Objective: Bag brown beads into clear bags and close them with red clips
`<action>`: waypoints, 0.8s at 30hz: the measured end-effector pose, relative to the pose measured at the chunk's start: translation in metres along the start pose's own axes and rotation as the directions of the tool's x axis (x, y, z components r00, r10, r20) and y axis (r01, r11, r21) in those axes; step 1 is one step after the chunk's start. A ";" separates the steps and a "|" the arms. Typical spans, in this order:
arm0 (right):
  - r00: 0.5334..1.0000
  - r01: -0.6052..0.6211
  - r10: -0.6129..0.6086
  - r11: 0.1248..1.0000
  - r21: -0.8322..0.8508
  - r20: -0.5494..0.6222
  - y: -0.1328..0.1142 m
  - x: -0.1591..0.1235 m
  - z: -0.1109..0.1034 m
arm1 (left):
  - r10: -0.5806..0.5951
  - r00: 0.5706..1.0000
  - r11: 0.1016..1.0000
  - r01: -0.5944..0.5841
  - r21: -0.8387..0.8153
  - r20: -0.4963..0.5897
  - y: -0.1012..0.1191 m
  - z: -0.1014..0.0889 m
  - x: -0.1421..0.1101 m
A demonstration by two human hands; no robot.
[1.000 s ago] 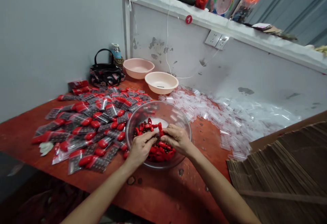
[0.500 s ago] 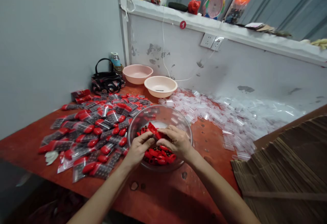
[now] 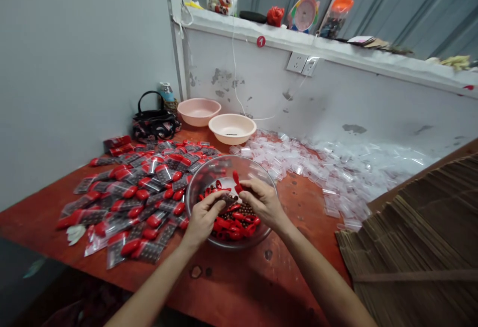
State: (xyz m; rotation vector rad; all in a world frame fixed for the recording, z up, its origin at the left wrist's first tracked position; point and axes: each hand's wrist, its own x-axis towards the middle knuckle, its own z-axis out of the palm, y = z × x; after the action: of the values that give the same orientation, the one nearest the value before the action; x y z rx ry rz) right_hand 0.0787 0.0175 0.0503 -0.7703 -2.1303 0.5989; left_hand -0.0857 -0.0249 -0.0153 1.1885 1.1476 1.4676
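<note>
A clear plastic bowl [image 3: 251, 166] stands on the table before me, with red plastic pieces [image 3: 233, 231] and small brown beads [image 3: 244, 210] inside. Over it, my right hand [image 3: 264, 203] pinches one small red plastic piece [image 3: 236, 179], held upright between thumb and fingers. My left hand [image 3: 203, 216] is closed, thumb against fingers, on a small dark dotted piece [image 3: 229, 199] whose exact kind is partly hidden. Both hands are close together, fingertips a little apart. To the left lies a heap of clear packets [image 3: 121, 188] with red ends and dark dotted parts.
Many clear plastic pieces [image 3: 298, 160] spread along the wall on the right. A cardboard stack [image 3: 411, 237] stands at the right edge. Behind the bowl are a cream basin [image 3: 232, 135], a pink basin [image 3: 199, 114] and a black handbag [image 3: 155, 127]. A cluttered shelf [image 3: 224, 23] runs above.
The red piece, tilted between both hands half a second ago, is now upright in my right hand. My fingertips have moved apart, and the dark dotted piece shows at my left. The view has shifted slightly.
</note>
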 end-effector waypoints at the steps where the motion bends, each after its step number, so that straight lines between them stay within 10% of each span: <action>1: 1.000 -0.004 0.004 1.000 0.015 -0.007 0.002 -0.001 0.000 | 0.011 1.000 1.000 -0.011 0.018 -0.004 0.000 0.000 0.000; 24: 0.993 0.081 -0.070 0.989 -0.127 0.091 0.007 0.003 0.010 | 0.034 0.996 0.994 -0.025 0.110 -0.078 -0.009 0.000 0.001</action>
State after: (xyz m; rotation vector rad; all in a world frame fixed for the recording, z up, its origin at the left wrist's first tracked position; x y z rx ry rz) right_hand 0.0714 0.0223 0.0413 -0.7427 -2.2858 0.4634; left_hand -0.0850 -0.0222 -0.0235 1.2349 1.2832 1.5025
